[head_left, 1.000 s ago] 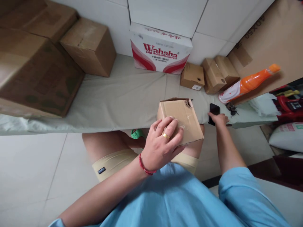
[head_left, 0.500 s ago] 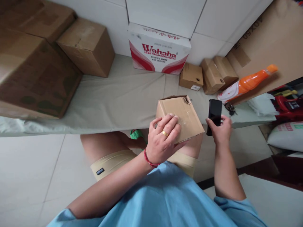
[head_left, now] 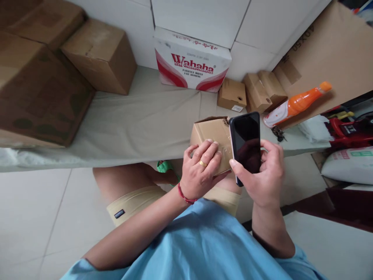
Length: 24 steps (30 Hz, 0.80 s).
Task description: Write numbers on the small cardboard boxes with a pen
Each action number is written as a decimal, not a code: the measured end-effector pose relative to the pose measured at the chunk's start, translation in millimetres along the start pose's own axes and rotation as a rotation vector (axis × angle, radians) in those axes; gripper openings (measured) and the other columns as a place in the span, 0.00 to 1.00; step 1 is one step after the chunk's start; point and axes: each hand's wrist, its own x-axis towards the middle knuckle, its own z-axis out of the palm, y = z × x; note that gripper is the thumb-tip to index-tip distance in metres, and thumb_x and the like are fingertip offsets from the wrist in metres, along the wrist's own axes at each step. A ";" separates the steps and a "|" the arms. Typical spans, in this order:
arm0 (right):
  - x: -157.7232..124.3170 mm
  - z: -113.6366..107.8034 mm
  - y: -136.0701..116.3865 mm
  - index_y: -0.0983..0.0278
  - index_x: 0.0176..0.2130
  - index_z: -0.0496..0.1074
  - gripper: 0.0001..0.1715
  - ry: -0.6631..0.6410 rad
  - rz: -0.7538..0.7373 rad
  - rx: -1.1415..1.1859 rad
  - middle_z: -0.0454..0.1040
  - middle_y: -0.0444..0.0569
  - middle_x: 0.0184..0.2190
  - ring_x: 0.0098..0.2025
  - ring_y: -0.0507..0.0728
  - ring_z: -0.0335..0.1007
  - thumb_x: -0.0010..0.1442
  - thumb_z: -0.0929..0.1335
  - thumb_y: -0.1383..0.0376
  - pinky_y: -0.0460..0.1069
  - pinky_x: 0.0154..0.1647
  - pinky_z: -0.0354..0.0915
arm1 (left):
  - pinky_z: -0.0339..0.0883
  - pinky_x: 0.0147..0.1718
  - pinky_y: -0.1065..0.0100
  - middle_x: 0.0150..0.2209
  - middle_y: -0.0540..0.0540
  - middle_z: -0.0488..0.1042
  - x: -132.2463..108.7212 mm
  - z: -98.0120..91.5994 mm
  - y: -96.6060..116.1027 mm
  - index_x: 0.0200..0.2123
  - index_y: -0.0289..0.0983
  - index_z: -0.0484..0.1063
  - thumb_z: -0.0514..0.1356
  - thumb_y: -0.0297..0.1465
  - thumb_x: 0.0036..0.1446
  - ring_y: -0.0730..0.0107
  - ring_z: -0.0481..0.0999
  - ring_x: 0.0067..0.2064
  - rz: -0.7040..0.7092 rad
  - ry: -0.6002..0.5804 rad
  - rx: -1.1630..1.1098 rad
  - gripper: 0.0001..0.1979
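Observation:
A small cardboard box point(head_left: 212, 130) with a torn far corner sits above my lap, by the front edge of the cloth-covered bench. My left hand point(head_left: 202, 165) lies over its near side, fingers bent on the top face and thumb along the lower edge, holding it. A black smartphone point(head_left: 246, 144) is gripped by its sides in my right hand point(head_left: 265, 175), thumb on the left and fingers on the right. The phone is raised, its dark screen facing me, and it covers the right part of the box from view.
On the bench point(head_left: 140, 128) stand large cartons point(head_left: 37, 89) at left, a Wahaba-style white and red water carton point(head_left: 192, 64) by the wall, and small brown boxes point(head_left: 231, 95). An orange bottle point(head_left: 300, 103), keys point(head_left: 279, 134) and a white plastic bag point(head_left: 314, 130) lie at right.
My right hand has brought the phone leftward from beside the box to in front of its right side, closer to me. My left hand has stayed on the box.

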 end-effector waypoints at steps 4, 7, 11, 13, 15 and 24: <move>0.3 5.5 -6.5 0.60 0.58 0.69 0.40 0.044 0.038 -0.012 0.68 0.54 0.53 0.52 0.64 0.73 0.55 0.80 0.47 0.64 0.53 0.76 | 0.65 0.62 0.49 0.58 0.31 0.83 -0.7 0.7 -2.2 0.60 0.36 0.73 0.65 0.46 0.72 0.45 0.80 0.64 0.009 -0.016 0.002 0.23; -0.1 6.5 -8.1 0.61 0.58 0.69 0.41 0.048 0.035 -0.035 0.69 0.54 0.52 0.51 0.64 0.73 0.54 0.80 0.46 0.65 0.54 0.76 | 0.64 0.63 0.49 0.59 0.31 0.83 -1.9 2.5 -2.4 0.60 0.36 0.73 0.64 0.44 0.72 0.46 0.80 0.64 0.002 -0.008 -0.004 0.22; 0.3 8.3 -8.5 0.61 0.57 0.69 0.40 0.053 0.014 -0.062 0.69 0.54 0.52 0.49 0.63 0.74 0.55 0.80 0.46 0.66 0.56 0.75 | 0.63 0.64 0.49 0.60 0.33 0.82 -3.2 4.8 -2.3 0.61 0.38 0.74 0.63 0.43 0.73 0.47 0.79 0.65 -0.011 -0.012 -0.009 0.20; -0.1 9.0 -8.8 0.60 0.58 0.69 0.40 0.049 0.018 -0.060 0.69 0.54 0.52 0.50 0.63 0.74 0.55 0.80 0.47 0.65 0.56 0.75 | 0.63 0.64 0.49 0.60 0.32 0.83 -3.1 5.0 -2.4 0.60 0.37 0.74 0.62 0.44 0.74 0.47 0.80 0.65 -0.002 -0.008 -0.009 0.20; -1.8 7.9 -7.9 0.60 0.58 0.69 0.41 0.043 0.038 -0.030 0.69 0.54 0.53 0.50 0.63 0.74 0.53 0.80 0.46 0.64 0.55 0.76 | 0.64 0.64 0.49 0.59 0.32 0.83 -2.8 4.3 -2.5 0.60 0.37 0.74 0.61 0.45 0.74 0.47 0.80 0.65 0.005 -0.004 -0.007 0.21; 14.6 -7.1 97.6 0.62 0.56 0.70 0.42 0.139 0.263 -0.023 0.75 0.52 0.47 0.45 0.60 0.74 0.52 0.79 0.44 0.60 0.54 0.74 | 0.65 0.62 0.49 0.57 0.31 0.84 -2.7 0.4 -2.9 0.57 0.36 0.74 0.68 0.51 0.69 0.45 0.81 0.64 0.024 -0.023 0.024 0.26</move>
